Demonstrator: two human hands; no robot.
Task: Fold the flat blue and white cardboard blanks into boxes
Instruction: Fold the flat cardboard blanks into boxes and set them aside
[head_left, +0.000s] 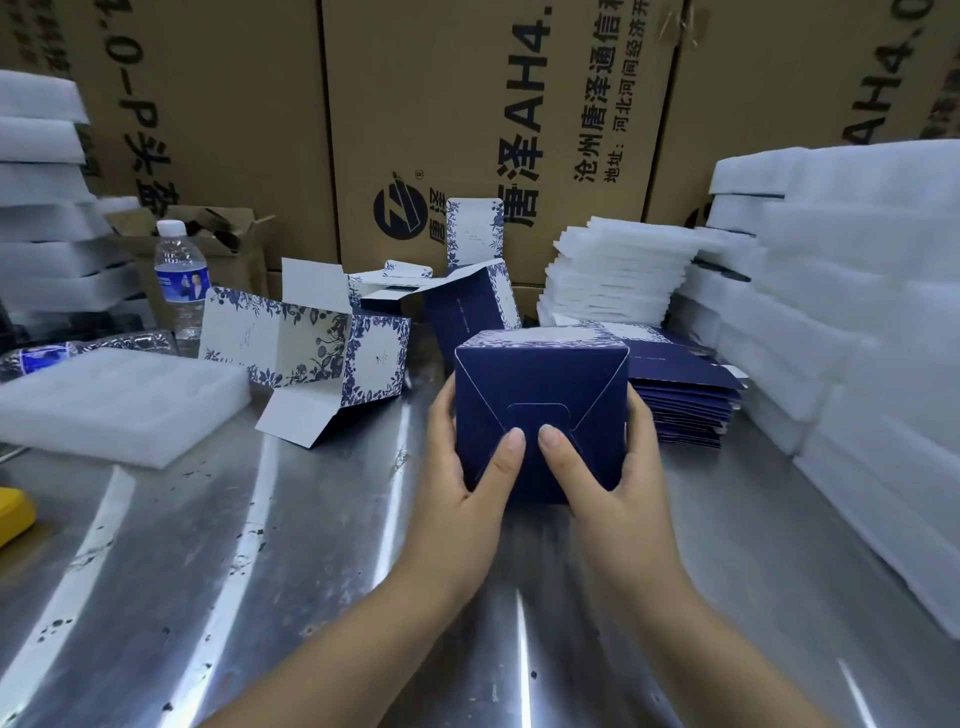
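Bright, even light comes from above, and the steel table (208, 571) throws it back as long white streaks of glare across the lower half of the frame. The foam stacks (857, 322) at the right edge wash out almost to plain white, while the dark blue box (540, 395) in the middle is sharp. The wide lens bows the cartons (467, 104) along the top and softens the corners.
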